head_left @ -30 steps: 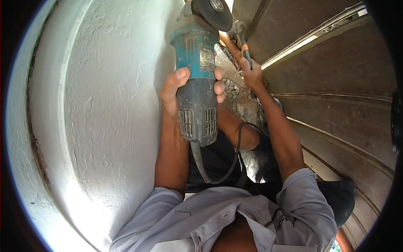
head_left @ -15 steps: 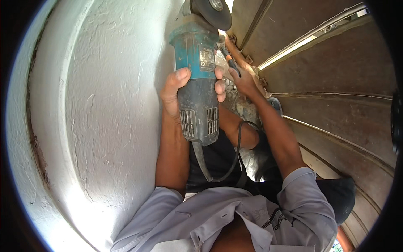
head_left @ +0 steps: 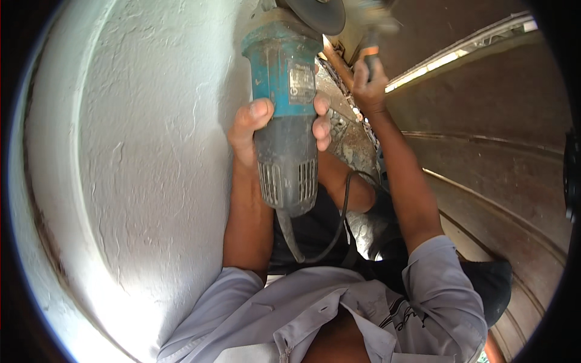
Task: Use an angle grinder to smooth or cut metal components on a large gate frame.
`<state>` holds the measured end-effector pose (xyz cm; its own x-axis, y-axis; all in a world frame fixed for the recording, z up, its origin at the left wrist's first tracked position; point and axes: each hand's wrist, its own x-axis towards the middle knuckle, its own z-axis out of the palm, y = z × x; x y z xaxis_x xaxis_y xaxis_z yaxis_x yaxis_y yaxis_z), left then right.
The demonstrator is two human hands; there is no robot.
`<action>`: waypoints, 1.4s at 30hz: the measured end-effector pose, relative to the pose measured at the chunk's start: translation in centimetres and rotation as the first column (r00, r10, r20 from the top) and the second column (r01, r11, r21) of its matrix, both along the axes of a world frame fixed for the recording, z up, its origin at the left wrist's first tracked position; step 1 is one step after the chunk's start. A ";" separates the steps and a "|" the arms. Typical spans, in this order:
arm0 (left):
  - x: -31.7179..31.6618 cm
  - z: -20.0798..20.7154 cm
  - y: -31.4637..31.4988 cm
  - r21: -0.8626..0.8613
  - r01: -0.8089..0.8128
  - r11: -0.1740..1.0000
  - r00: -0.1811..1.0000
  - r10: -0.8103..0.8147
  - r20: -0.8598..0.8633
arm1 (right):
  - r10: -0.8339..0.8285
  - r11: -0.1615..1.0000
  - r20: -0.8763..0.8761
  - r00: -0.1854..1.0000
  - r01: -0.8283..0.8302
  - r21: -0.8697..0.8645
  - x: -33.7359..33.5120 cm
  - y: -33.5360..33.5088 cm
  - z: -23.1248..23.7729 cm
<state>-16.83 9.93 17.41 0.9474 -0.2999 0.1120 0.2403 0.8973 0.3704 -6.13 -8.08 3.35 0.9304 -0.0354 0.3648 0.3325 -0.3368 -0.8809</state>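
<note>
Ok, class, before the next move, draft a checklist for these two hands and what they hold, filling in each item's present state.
1. Left hand secure on the grinder: ok, thumb and fingers wrap its body.
2. Right hand secure on the orange-and-black handle: ok, fingers closed around it.
3. Tool head sound: cannot tell, it is blurred.
4. Disc at rest: cannot tell, and the upper edge crops it.
5. Cord unplugged: cannot tell, its far end is out of sight.
6. Hands protected: not ok, both are bare.
</note>
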 end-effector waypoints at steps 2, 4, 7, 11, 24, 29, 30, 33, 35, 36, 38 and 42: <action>1.0 -0.4 -1.7 -0.045 0.058 0.997 0.998 -0.056 0.036 | -0.089 0.812 -0.595 0.799 -0.287 -0.508 1.1 -5.1 -7.8; 0.9 -1.3 -0.8 0.011 0.049 0.999 0.998 -0.049 0.045 | 0.112 0.928 -0.507 0.855 -0.273 -0.255 -1.5 -4.4 -10.3; 0.2 -0.2 -1.3 -0.031 0.027 0.999 1.000 -0.026 0.014 | -0.070 0.983 -0.312 0.948 0.013 -0.182 -5.1 -4.0 -9.5; 0.6 -0.6 -0.3 -0.018 0.013 1.000 1.000 -0.013 0.019 | 0.048 0.985 -0.477 0.878 -0.122 -0.125 -1.6 -3.9 -1.7; -0.3 -0.7 0.3 0.151 -0.041 0.988 0.998 0.048 -0.044 | 0.029 0.979 -0.908 0.419 -0.197 -0.059 -3.0 -2.1 -5.1; -0.2 -0.3 -0.2 0.080 -0.051 0.995 0.996 0.057 -0.069 | -0.035 0.982 -0.487 0.873 -0.059 -0.177 -3.5 -1.9 -2.0; -0.1 -0.3 -0.2 0.070 -0.050 0.996 0.997 0.053 -0.050 | -0.047 0.973 -0.532 0.846 -0.083 -0.217 -2.9 -2.0 0.0; 0.3 -0.2 -0.5 0.075 -0.020 0.997 0.999 0.023 -0.039 | -0.023 0.984 -0.407 0.913 -0.052 -0.172 -0.8 -2.8 2.7; 0.5 -0.1 -0.7 0.084 -0.013 0.996 1.000 0.015 -0.024 | -0.014 0.989 -0.354 0.935 -0.039 -0.144 -0.9 -2.6 3.6; 0.4 0.1 -0.7 0.072 -0.017 0.997 0.999 0.019 -0.032 | -0.013 0.990 -0.349 0.937 -0.038 -0.138 -1.4 -2.2 3.0; 0.8 0.2 -1.1 0.046 -0.002 0.999 1.000 0.003 -0.025 | -0.019 0.977 -0.369 0.929 -0.061 -0.204 -3.0 -2.5 1.3; 0.6 -0.3 -0.9 0.104 -0.001 0.995 0.999 0.007 -0.051 | -0.007 0.908 -0.528 0.849 -0.216 -0.360 -8.3 -2.7 -2.6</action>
<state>-16.24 9.02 17.11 0.9523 -0.3035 0.0318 0.2576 0.8555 0.4491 -14.44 -10.77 0.76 0.9736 0.1142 -0.1976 -0.0692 -0.6774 -0.7323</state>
